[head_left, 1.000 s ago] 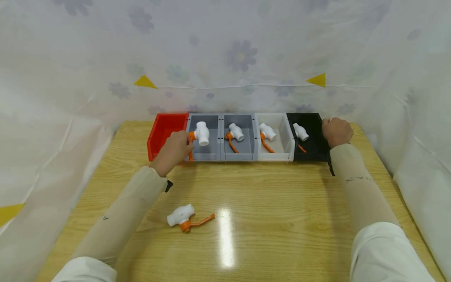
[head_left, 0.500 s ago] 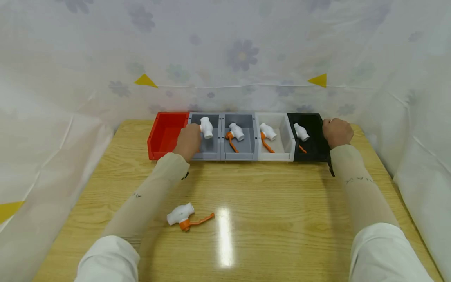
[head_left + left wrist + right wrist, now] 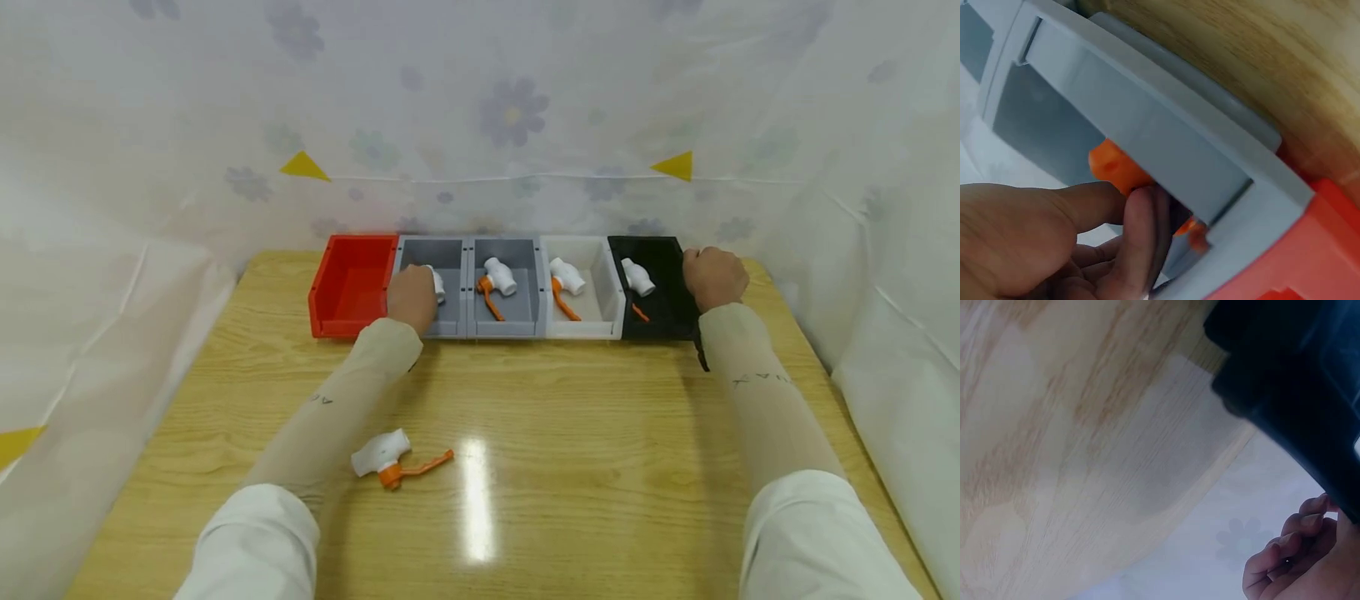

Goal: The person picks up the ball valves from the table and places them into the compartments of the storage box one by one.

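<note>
My left hand (image 3: 411, 298) is inside the left grey bin (image 3: 447, 327), holding a white ball valve (image 3: 437, 285) with an orange handle. In the left wrist view, thumb and fingers pinch the valve's orange part (image 3: 1113, 165) just behind the bin's front lip; most of the white body is hidden. My right hand (image 3: 716, 277) grips the right side wall of the black bin (image 3: 663, 329). The right wrist view shows its fingers (image 3: 1294, 528) curled at that wall's outer side.
A red bin (image 3: 352, 287) stands left of the left grey bin. The second grey bin (image 3: 506, 329), white bin (image 3: 588, 331) and black bin each contain one similar valve. Another valve (image 3: 381, 452) lies on the wooden table (image 3: 570, 467) in front, its orange handle pointing right.
My left hand has moved right and down into the left grey bin with the ball valve, which is now mostly hidden behind the hand. The right hand stays at the black bin.
</note>
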The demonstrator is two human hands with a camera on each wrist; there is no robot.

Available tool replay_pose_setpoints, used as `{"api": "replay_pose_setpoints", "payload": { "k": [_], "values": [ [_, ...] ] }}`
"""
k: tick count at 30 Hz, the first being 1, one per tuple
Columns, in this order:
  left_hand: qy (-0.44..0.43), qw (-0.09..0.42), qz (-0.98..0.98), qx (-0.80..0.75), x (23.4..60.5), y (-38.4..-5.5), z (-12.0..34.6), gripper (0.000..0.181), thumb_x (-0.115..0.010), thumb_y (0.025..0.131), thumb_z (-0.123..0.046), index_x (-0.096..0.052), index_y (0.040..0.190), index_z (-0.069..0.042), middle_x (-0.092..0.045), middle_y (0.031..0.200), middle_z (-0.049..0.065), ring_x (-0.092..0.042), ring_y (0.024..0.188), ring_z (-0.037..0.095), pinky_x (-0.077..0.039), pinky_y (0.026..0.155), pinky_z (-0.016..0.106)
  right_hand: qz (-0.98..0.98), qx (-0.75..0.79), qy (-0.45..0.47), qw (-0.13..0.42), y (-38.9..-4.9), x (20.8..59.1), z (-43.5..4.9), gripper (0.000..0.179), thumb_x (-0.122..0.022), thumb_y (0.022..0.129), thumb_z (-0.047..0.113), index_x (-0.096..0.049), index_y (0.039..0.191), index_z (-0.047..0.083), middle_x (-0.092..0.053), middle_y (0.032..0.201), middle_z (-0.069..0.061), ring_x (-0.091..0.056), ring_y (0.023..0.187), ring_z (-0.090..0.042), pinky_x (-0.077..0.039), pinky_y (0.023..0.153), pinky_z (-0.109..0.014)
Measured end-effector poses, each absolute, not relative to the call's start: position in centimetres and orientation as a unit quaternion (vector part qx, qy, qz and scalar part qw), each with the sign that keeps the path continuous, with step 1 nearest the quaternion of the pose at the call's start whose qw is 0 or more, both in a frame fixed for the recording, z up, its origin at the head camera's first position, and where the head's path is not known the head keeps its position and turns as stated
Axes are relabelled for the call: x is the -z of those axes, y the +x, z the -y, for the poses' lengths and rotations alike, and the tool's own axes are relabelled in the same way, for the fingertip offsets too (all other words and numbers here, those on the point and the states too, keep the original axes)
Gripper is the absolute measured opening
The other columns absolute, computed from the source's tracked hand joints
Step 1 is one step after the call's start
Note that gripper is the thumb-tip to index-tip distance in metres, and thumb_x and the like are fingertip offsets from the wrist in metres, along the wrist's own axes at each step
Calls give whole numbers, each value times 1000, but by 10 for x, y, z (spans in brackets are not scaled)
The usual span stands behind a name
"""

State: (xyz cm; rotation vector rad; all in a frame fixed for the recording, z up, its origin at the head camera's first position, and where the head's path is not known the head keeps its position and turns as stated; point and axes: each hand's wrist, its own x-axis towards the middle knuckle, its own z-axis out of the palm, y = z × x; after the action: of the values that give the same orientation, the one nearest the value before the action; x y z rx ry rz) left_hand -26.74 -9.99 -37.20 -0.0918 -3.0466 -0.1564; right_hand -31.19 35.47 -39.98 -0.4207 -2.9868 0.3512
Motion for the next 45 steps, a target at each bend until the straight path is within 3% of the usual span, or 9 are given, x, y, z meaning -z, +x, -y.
{"api": "replay_pose_setpoints", "payload": {
  "k": [14, 25, 30, 45],
  "values": [
    [27, 38, 994, 103, 378, -273, 100, 18, -50, 91, -6, -64, 96, 5, -66, 88, 19, -64, 75, 33, -53, 64, 42, 981, -112, -146, 60, -318, 398, -354, 60, -16, 97, 36, -52, 69, -3, -52, 69, -26, -47, 54, -34, -35, 44, -42],
    [61, 1, 996, 68, 391, -280, 93, 24, -45, 94, -9, -65, 103, 2, -65, 98, 16, -65, 85, 30, -53, 66, 39, 981, -119, -140, 58, -314, 399, -354, 58, -17, 98, 36, -49, 66, -1, -48, 62, -22, -42, 50, -31, -33, 44, -41],
    [76, -10, 994, 73, 393, -284, 90, 23, -48, 94, -11, -66, 104, 1, -66, 100, 17, -64, 85, 30, -53, 64, 40, 981, -122, -136, 58, -313, 402, -355, 57, -16, 97, 37, -46, 63, 1, -43, 56, -17, -37, 47, -27, -31, 42, -40],
    [70, -5, 995, 68, 397, -295, 89, 21, -51, 92, -9, -65, 101, 3, -66, 95, 17, -64, 82, 30, -53, 64, 39, 980, -122, -143, 60, -312, 401, -357, 59, -17, 97, 36, -49, 65, -2, -49, 63, -24, -42, 50, -30, -33, 43, -41]
  ]
}}
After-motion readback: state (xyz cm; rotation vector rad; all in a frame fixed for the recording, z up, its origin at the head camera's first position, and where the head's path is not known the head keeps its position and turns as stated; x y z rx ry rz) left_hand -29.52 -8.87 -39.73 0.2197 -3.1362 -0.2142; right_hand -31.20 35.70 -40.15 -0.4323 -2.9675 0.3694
